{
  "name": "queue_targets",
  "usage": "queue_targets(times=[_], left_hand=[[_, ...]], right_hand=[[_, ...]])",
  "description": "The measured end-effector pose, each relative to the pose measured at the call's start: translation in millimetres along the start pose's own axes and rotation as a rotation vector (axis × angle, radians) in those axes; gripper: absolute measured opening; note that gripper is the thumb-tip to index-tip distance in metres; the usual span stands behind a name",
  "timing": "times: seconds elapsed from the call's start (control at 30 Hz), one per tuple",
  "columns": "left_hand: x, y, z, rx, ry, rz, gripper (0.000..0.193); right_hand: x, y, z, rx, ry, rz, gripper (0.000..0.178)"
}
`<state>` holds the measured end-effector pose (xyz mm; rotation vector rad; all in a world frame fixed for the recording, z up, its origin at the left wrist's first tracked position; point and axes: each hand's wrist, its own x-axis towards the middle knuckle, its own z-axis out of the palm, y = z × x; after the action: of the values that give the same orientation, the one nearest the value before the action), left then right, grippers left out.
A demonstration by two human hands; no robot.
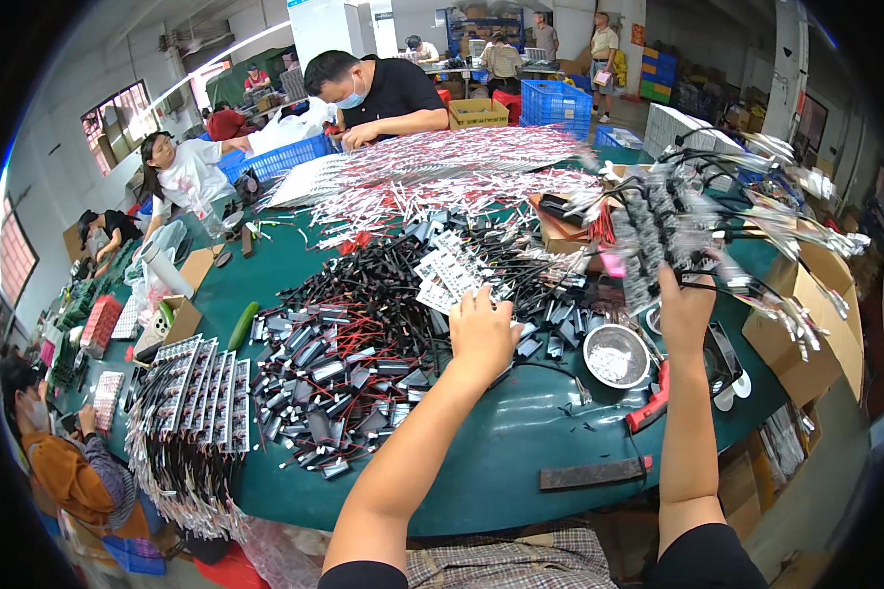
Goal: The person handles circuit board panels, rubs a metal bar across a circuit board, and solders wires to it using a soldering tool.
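Wired panel (646, 236) hanging blurred above bench (501, 432), right hand (686, 306) clasping near edge; probably feeling stiff, light, leads (784, 224) fragile, edges suiting grip. Left hand (483, 332) half-curling at white boards (444, 273), hold unclear.

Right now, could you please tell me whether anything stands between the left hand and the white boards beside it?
Nothing visible does: the left hand is at the near edge of the white boards; the wired parts lie around, not between.

Bright, even indoor light, glowing strip lamp (224, 60) at upper left, soft glare on green counter (501, 432), wired boards (655, 231) motion-blurred at right, fisheye-bent edges, black corners.
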<state>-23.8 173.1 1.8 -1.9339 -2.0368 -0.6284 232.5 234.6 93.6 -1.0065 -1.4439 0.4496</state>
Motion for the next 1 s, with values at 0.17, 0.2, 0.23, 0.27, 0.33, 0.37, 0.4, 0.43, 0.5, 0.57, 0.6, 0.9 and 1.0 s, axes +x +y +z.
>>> queue_targets(times=[0.17, 0.2, 0.23, 0.27, 0.33, 0.37, 0.4, 0.43, 0.5, 0.57, 0.6, 0.9, 1.0], left_hand=[[1.7, 31.1, -48.8, -1.435, -0.328, -0.196, 0.057], [-3.8, 32.0, -64.0, -1.541, -0.351, -0.184, 0.057], [-7.5, 35.1, -74.5, -1.658, -0.379, -0.155, 0.058], [-11.6, 31.0, -72.4, -1.682, -0.400, -0.251, 0.054], [-20.2, 44.3, -95.9, -1.859, -0.271, -0.347, 0.053], [-22.3, 48.7, -99.9, -2.043, -0.147, -0.435, 0.053], [-26.1, 43.8, -101.2, -2.058, -0.157, -0.386, 0.049], [-33.1, 45.5, -102.7, -2.092, -0.089, -0.356, 0.045], [-40.8, 42.6, -109.2, -2.035, -0.064, -0.217, 0.042], [-42.3, 42.0, -119.4, -2.101, -0.058, -0.174, 0.038], [-42.7, 41.1, -120.1, -2.127, -0.048, -0.175, 0.037], [-45.3, 38.0, -121.7, -2.173, -0.012, -0.279, 0.062], [-46.1, 37.6, -122.4, -2.205, 0.006, -0.288, 0.058]], right_hand=[[-36.2, -35.9, 18.2, 0.627, -0.075, 0.240, 0.038], [-45.7, -43.9, 23.5, 0.708, -0.100, 0.277, 0.039], [-53.0, -54.9, 22.6, 0.776, -0.114, 0.307, 0.040], [-58.2, -64.2, 21.4, 0.795, -0.151, 0.352, 0.041], [-71.2, -75.6, 24.6, 0.844, -0.194, 0.381, 0.039], [-76.7, -74.2, 27.2, 0.848, -0.207, 0.379, 0.039], [-83.7, -75.3, 26.7, 0.870, -0.226, 0.375, 0.040], [-86.2, -73.4, 23.3, 0.888, -0.289, 0.367, 0.044], [-89.7, -84.2, 15.9, 1.008, -0.210, 0.447, 0.043], [-82.5, -93.6, 5.7, 1.206, -0.377, 0.555, 0.044], [-82.8, -88.7, 5.2, 1.204, -0.366, 0.622, 0.043], [-90.8, -99.3, 12.6, 1.299, -0.446, 0.697, 0.032], [-89.5, -100.3, 14.0, 1.328, -0.543, 0.689, 0.032]])
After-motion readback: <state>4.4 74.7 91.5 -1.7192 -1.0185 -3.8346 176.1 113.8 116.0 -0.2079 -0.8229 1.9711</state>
